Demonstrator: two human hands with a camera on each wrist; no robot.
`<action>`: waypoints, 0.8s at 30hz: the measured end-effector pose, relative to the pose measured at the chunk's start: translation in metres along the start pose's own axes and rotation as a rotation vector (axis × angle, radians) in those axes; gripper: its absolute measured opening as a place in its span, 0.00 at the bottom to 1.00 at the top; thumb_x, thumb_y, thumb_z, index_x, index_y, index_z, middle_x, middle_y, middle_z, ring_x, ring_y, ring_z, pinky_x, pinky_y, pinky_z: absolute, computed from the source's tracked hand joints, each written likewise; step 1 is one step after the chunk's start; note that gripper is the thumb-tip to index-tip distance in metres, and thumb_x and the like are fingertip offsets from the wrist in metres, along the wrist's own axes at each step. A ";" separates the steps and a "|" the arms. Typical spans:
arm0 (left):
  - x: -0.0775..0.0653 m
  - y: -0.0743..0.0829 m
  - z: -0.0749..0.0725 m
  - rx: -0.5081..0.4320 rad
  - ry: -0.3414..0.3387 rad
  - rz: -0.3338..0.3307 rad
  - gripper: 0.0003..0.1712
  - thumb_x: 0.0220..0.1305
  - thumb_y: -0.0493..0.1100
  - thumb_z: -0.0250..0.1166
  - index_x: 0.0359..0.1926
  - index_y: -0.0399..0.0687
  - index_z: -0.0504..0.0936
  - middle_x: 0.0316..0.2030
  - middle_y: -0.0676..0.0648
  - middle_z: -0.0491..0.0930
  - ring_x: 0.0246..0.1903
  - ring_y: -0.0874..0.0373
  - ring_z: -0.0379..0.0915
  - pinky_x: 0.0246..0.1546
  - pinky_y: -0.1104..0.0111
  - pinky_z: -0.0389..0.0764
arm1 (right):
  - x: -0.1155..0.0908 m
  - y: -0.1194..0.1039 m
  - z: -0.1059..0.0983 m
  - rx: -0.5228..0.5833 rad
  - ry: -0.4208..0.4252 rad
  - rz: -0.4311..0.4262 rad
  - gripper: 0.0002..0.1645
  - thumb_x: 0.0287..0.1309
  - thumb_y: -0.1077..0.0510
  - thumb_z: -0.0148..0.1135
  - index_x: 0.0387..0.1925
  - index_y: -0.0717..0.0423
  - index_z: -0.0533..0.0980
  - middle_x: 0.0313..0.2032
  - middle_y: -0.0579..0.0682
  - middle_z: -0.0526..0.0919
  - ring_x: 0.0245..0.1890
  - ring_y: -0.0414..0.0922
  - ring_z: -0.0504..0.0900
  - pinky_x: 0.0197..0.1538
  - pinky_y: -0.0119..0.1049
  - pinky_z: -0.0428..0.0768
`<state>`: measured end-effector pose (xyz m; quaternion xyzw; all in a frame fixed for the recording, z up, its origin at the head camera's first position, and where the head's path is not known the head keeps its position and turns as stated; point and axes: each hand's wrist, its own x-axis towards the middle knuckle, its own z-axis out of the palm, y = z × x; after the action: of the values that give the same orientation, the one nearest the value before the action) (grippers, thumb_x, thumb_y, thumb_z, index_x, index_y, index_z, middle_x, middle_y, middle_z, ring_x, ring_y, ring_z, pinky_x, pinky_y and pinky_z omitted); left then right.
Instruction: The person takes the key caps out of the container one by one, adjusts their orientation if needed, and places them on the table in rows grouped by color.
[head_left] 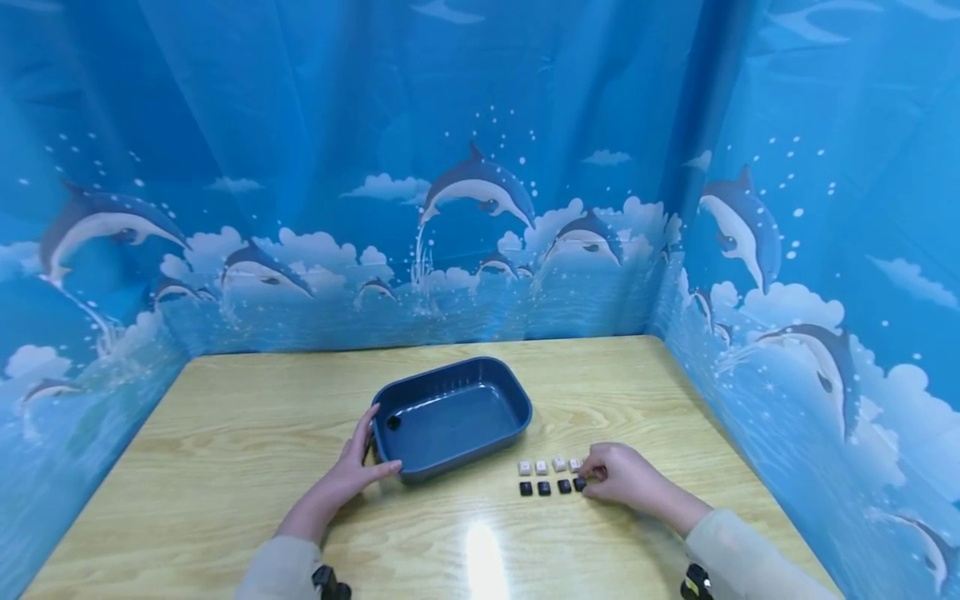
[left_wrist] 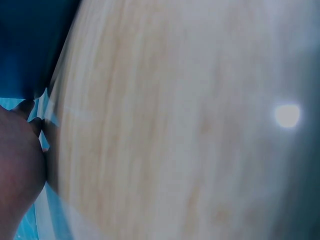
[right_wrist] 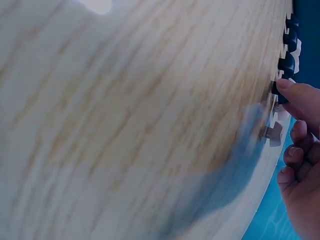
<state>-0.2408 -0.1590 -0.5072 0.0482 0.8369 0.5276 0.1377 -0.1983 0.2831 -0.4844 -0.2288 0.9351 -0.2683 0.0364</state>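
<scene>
In the head view my right hand (head_left: pixel 618 477) pinches a black keycap (head_left: pixel 580 484) at the right end of the near row. The right wrist view shows my thumb against this black keycap (right_wrist: pixel 280 94), close over the table. Beside it stand more black keycaps (head_left: pixel 544 488), with a row of white keycaps (head_left: pixel 542 468) just behind them. My left hand (head_left: pixel 352 467) is spread at the left corner of a dark blue plastic tray (head_left: pixel 487 454), its thumb at the near wall and its fingers along the left side. Inside the tray, at its left end, lies a small black piece (head_left: pixel 393 422).
All of this rests on a light wood-grain table (head_left: pixel 187 475). Blue curtains printed with dolphins (head_left: pixel 480 187) enclose the back and both sides. A bright light reflection (head_left: pixel 486 558) shows on the near tabletop. In the right wrist view a white keycap (right_wrist: pixel 274 134) stands near my curled fingers.
</scene>
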 end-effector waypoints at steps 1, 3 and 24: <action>0.000 0.000 0.000 0.001 -0.001 -0.002 0.62 0.57 0.54 0.72 0.77 0.65 0.34 0.74 0.30 0.37 0.72 0.33 0.35 0.67 0.40 0.41 | 0.000 0.000 -0.001 0.002 0.001 -0.002 0.13 0.41 0.63 0.76 0.34 0.56 0.85 0.23 0.38 0.72 0.23 0.32 0.67 0.28 0.30 0.73; 0.000 0.000 0.000 0.004 0.000 -0.002 0.62 0.57 0.54 0.72 0.77 0.65 0.34 0.74 0.30 0.37 0.72 0.33 0.34 0.67 0.40 0.41 | 0.000 -0.001 -0.001 0.001 0.000 -0.002 0.13 0.41 0.63 0.77 0.34 0.56 0.85 0.23 0.38 0.72 0.23 0.32 0.67 0.28 0.30 0.74; -0.001 0.001 0.000 0.023 0.005 -0.011 0.63 0.57 0.56 0.72 0.77 0.65 0.34 0.74 0.31 0.37 0.72 0.33 0.34 0.67 0.38 0.40 | 0.032 -0.027 -0.028 -0.086 -0.005 -0.085 0.09 0.49 0.58 0.75 0.34 0.56 0.85 0.26 0.37 0.75 0.27 0.35 0.73 0.32 0.33 0.76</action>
<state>-0.2401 -0.1585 -0.5064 0.0441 0.8435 0.5173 0.1379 -0.2208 0.2623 -0.4447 -0.2704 0.9351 -0.2286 0.0175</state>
